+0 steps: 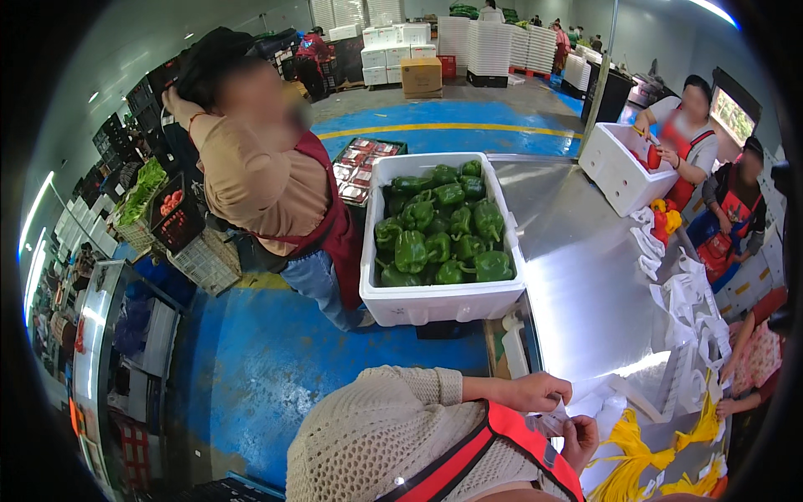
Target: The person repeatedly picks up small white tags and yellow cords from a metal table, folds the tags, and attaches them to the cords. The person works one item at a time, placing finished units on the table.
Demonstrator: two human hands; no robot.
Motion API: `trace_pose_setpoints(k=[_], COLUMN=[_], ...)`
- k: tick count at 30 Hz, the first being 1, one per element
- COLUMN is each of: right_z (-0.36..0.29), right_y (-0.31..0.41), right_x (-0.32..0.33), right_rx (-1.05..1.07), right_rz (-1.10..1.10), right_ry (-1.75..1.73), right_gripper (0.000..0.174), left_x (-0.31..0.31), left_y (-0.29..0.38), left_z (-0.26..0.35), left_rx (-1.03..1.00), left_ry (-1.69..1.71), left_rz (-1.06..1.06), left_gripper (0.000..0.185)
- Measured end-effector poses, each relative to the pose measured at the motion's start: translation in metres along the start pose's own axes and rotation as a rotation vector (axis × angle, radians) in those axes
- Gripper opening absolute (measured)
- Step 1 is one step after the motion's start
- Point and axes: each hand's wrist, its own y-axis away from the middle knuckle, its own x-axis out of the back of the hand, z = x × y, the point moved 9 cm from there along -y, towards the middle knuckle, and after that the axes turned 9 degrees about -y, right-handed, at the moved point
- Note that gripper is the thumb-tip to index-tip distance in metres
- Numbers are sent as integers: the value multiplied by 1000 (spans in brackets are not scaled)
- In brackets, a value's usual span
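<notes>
My left hand (544,392) pinches one edge of a small piece of thin translucent plastic (552,419). The opposite edge is between the fingers of my right hand (580,441), so it hangs between my two hands. Both hands are close to my red apron at the near edge of a stainless-steel table (571,263). Right beside them lie bundles of yellow straps (633,452) and a white plastic tray edge (643,398). To the left of the table stands a white foam box (439,304) full of green bell peppers (411,251).
A person in a maroon apron (313,182) stands beside the foam box, near a crate of packaged produce (361,169). Across the table, a person handles red peppers in another foam box (627,172). White netting or bags (684,301) line the table's far side, with another person's hands nearby.
</notes>
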Motion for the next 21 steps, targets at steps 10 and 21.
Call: trace_pose_setpoints(k=[10,21], right_z=[-15,-39], right_y=[4,13], right_x=[9,50], right_rx=[87,107], right_rz=[30,315], right_ry=[233,500], right_gripper=[10,10], left_x=[-2,5], left_y=[16,19], left_z=[-13,4], left_rx=[-9,131], left_ry=[-70,-191], left_rz=[121,58], left_gripper=[16,13])
